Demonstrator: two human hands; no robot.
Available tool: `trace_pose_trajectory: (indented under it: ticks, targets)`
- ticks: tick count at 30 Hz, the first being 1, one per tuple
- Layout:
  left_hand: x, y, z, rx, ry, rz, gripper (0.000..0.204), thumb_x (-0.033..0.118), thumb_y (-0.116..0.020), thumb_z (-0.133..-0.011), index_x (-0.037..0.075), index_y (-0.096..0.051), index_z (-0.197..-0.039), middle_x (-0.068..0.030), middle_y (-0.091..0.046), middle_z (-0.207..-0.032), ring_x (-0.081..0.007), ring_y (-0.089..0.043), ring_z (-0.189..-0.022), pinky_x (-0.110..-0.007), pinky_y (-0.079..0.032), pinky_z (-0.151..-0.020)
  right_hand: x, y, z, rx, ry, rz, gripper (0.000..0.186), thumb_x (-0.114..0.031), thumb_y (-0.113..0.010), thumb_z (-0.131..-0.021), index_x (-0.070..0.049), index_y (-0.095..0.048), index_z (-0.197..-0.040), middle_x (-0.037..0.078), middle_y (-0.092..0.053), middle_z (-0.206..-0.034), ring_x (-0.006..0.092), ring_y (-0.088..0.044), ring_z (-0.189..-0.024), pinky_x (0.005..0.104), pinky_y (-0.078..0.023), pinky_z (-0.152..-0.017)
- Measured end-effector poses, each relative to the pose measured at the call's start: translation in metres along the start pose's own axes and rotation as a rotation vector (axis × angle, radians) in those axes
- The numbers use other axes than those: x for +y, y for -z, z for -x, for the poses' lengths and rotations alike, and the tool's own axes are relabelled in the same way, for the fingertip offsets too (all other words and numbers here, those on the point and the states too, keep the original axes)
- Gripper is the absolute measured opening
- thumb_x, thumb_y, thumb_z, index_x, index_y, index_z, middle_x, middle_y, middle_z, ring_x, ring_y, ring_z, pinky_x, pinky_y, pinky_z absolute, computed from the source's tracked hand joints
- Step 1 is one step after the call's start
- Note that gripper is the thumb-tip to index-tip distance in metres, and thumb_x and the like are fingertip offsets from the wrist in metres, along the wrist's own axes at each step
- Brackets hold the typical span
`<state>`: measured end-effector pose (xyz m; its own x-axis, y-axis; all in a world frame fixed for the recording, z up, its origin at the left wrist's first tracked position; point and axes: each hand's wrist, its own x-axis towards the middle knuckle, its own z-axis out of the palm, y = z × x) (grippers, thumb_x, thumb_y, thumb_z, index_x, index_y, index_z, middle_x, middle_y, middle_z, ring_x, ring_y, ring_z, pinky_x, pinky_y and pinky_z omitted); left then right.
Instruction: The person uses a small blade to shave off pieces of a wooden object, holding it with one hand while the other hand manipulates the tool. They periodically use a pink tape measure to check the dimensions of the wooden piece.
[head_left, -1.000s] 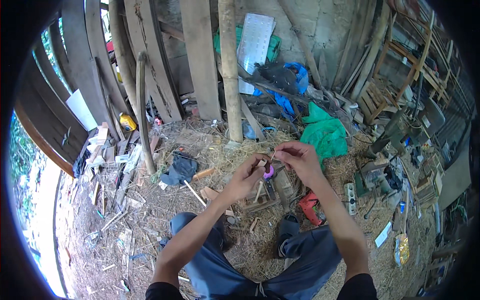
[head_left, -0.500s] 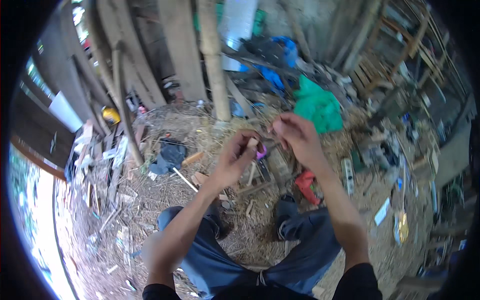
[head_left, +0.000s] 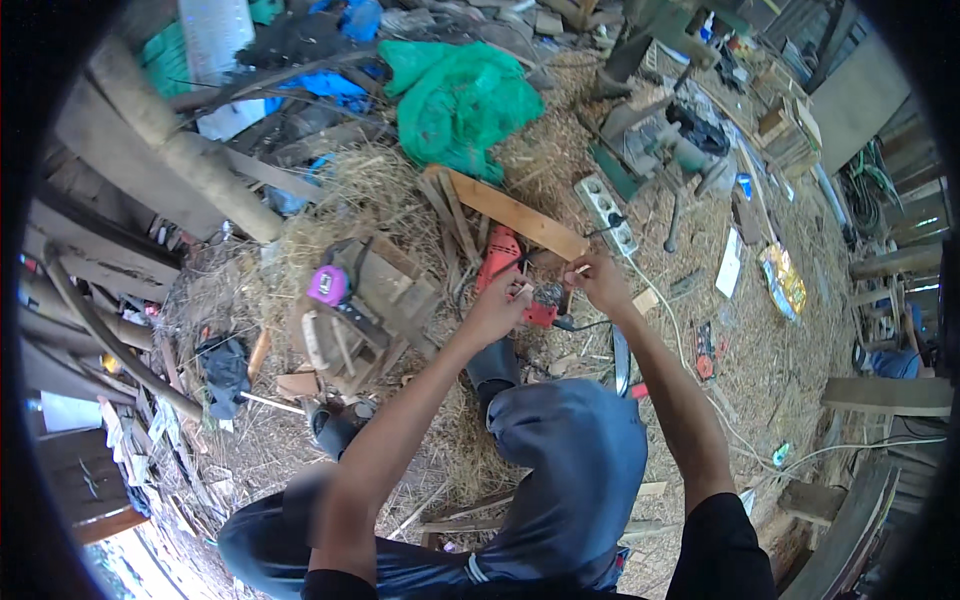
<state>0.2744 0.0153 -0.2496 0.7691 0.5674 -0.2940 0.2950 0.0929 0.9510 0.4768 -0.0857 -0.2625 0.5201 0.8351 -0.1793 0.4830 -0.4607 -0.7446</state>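
Observation:
My left hand (head_left: 497,308) is closed, with a small pale wooden piece (head_left: 524,288) between thumb and fingers. Just to its right, my right hand (head_left: 603,287) is pinched; whatever its fingertips hold is too small to make out. Below and behind both hands lies a red power tool (head_left: 503,252) on the straw-covered ground, partly hidden by my left hand. A flat wooden board (head_left: 515,215) slants down toward my right fingertips; I cannot tell if they touch.
Left of my hands stands a low wooden block (head_left: 390,285) with a purple tape measure (head_left: 328,284) on it. A white power strip (head_left: 606,214) and its cable (head_left: 672,325) lie to the right. A green net heap (head_left: 455,100) lies beyond. A blade (head_left: 621,360) rests near my knee.
My view has swung to the right, bringing the red power tool and the power strip nearer the middle. Both hands have moved from beside the wooden block to over the power tool.

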Motion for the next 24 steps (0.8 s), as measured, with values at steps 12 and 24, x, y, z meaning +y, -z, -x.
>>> trace_pose_trajectory:
  ticks: [12, 24]
  targets:
    - [-0.105, -0.029, -0.073, 0.093, 0.193, -0.05, 0.024, 0.013, -0.054, -0.089, -0.001, -0.052, -0.109, -0.0082, -0.061, -0.09, -0.012, -0.058, -0.067, -0.027, -0.047, -0.057, 0.071, -0.079, -0.034, -0.123, 0.128, 0.915, 0.016, -0.013, -0.054, -0.082, -0.006, -0.068, -0.08, 0.015, -0.066, -0.075, 0.0299, -0.068, -0.073, 0.042, -0.054, -0.06]
    - [-0.115, -0.036, -0.068, 0.145, 0.213, 0.1, 0.018, 0.01, -0.052, -0.09, -0.002, -0.052, -0.104, -0.0061, -0.059, -0.082, -0.0101, -0.053, -0.06, -0.025, -0.044, -0.057, 0.09, -0.08, -0.035, -0.155, 0.166, 0.834, 0.014, -0.012, -0.053, -0.078, -0.005, -0.063, -0.072, 0.017, -0.064, -0.073, 0.0319, -0.065, -0.065, 0.0405, -0.052, -0.057]
